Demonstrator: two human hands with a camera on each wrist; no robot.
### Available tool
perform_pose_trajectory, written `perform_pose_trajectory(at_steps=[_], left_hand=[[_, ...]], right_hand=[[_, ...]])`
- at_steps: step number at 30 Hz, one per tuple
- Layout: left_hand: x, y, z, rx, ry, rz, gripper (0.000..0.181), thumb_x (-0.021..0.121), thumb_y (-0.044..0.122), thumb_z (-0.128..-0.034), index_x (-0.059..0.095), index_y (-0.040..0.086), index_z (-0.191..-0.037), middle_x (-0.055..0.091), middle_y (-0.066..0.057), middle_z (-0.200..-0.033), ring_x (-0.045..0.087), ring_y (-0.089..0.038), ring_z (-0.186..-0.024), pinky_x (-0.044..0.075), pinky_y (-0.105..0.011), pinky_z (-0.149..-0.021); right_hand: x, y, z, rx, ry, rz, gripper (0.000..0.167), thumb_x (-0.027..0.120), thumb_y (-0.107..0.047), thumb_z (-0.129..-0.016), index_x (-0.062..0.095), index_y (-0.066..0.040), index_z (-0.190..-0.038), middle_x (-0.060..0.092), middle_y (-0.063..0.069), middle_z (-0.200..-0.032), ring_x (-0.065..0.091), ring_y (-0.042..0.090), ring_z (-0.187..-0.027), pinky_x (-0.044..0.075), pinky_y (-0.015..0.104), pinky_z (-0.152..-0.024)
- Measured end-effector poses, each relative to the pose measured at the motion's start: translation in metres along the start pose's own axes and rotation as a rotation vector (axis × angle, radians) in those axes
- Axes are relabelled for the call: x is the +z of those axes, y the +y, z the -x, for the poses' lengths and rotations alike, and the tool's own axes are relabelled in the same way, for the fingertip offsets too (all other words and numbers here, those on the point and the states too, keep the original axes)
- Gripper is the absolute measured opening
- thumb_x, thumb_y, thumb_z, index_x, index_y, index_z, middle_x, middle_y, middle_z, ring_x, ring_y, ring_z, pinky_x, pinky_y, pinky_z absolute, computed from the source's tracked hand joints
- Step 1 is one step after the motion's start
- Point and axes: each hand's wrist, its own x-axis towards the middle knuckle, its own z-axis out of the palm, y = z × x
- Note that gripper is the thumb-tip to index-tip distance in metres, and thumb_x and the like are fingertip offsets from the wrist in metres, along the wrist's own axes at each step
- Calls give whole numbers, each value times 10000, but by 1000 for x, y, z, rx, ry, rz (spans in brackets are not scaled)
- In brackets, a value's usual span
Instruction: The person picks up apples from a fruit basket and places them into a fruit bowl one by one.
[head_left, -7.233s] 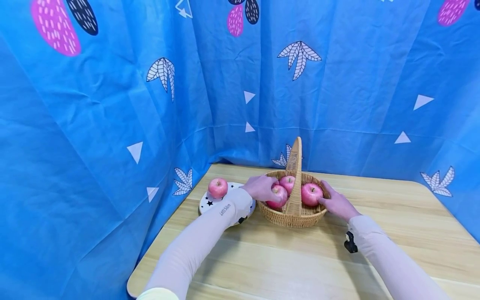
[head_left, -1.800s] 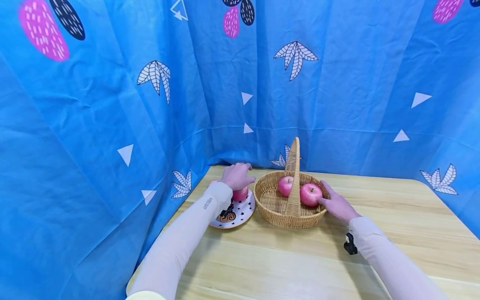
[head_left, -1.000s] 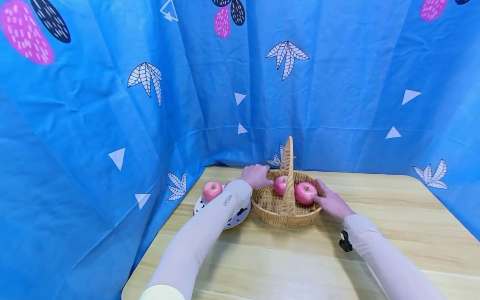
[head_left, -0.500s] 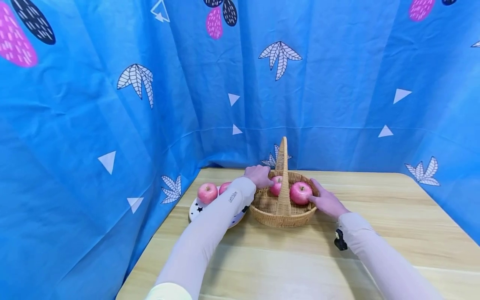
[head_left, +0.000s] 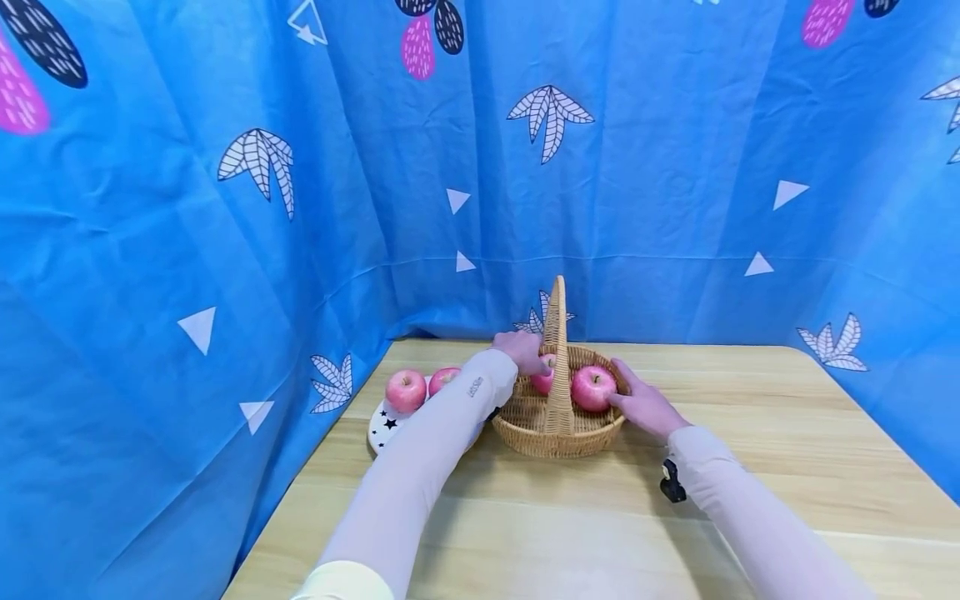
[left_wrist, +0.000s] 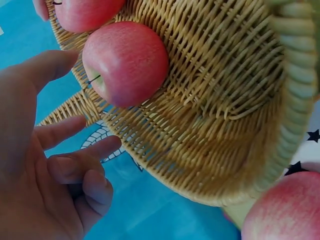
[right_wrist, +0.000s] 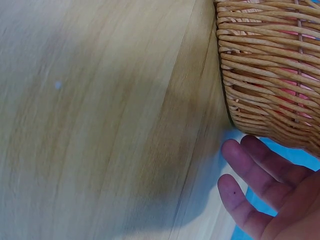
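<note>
A wicker basket with an upright handle holds two red apples, one apple left of the handle and one apple right of it. My left hand hovers over the basket's left rear rim. In the left wrist view its thumb lies close beside the nearer apple, its other fingers loosely bent outside the rim, gripping nothing. My right hand holds the basket's right rim, thumb over the inside. In the right wrist view several fingers of that hand extend by the outer wall.
Left of the basket stands a white star-patterned plate bearing two apples, a front apple and a rear apple; my left forearm covers part of it. A blue printed curtain hangs behind and left of the wooden table.
An apple my left hand held in the basket earlier is now on the plate. That hand has since returned rightward to the basket. My right hand stays at the rim; the view has turned right.
</note>
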Motion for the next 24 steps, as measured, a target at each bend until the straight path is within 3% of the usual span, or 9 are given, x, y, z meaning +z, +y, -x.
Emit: perform_pose_trajectory(at_steps=[3, 10, 17, 24], left_hand=[[1, 5, -3, 13, 0, -16, 537, 701, 607, -849, 642, 224, -1221, 670, 32, -1172, 627, -189, -1034, 483, -411, -825], [4, 15, -5, 42, -17, -11, 386, 628, 598, -899, 598, 226, -999, 691, 17, -1047, 651, -186, -946, 522, -417, -773], [10, 16, -10, 52, -33, 14, 450, 547, 627, -928, 586, 202, -1070, 697, -40, -1158, 661, -233, -1065, 527, -427, -832], [14, 17, -15, 60, -33, 38, 414, 566, 606, -917, 587, 196, -970, 705, -27, -1074, 660, -205, -958, 532, -405, -761]], right_hand=[[0, 1, 0, -3, 2, 3, 799, 507, -427, -1018, 41, -217, -1633, 256, 312, -1589, 304, 596, -1391, 245, 734, -1093], [0, -1, 3, 5, 8, -11, 781, 512, -388, -1024, 61, -198, -1633, 255, 301, -1595, 293, 577, -1408, 227, 714, -1118], [-1, -4, 4, 18, -5, -39, 785, 513, -404, -1023, 48, -233, -1633, 234, 267, -1617, 279, 567, -1421, 213, 725, -1113], [-1, -1, 2, 12, 5, -27, 782, 515, -403, -1021, 59, -236, -1633, 265, 291, -1596, 309, 581, -1399, 236, 723, -1107]])
